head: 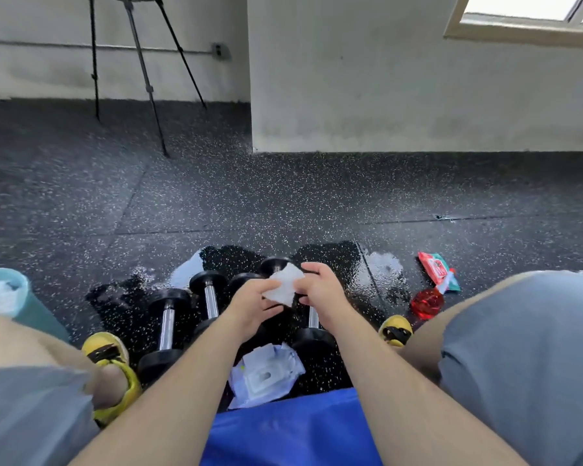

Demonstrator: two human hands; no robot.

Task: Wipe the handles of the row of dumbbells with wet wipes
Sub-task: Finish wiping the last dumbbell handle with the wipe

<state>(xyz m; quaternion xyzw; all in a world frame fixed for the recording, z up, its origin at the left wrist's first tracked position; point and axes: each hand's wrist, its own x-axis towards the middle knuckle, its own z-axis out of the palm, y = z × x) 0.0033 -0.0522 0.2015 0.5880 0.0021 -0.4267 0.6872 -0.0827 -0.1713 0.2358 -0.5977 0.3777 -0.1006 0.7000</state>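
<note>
Open floor [283, 203] lies beyond the dumbbells [167, 324]; a wipe pack [266, 376] crowds their near side.

The third dumbbell [243, 280] from the left is mostly hidden behind the left grip [249, 302] and forearm. The rightmost dumbbell's handle [313, 317] is partly covered by the wet wipe [283, 285] and the right grip [322, 287]. The teal bin [34, 311] is cut by the left edge, the tripod [142, 62] by the top. The print on the red pack [438, 270] cannot be read.
</note>
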